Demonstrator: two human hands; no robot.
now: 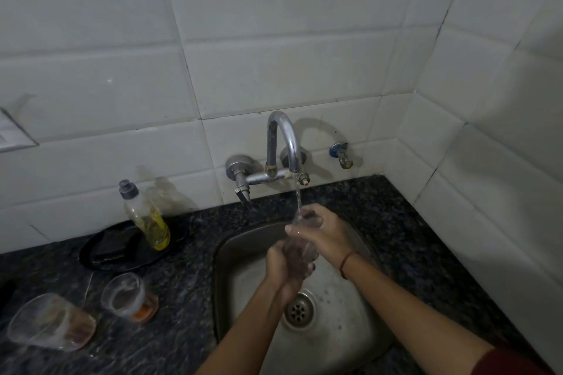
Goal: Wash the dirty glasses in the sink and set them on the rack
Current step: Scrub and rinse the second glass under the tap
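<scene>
The left hand [285,266] is wrapped round the bottom part of a clear glass [300,248], and the right hand [323,231] curls round its top, so both hands hold it over the sink [335,320]. The glass stands almost straight up, and its top end meets the water [298,198] that falls from the tap [281,143]. A dirty glass with an orange bottom [129,297] and a second dirty glass [51,321] sit on the counter [182,283] to the left, nearer the left hand, and I see no rack.
</scene>
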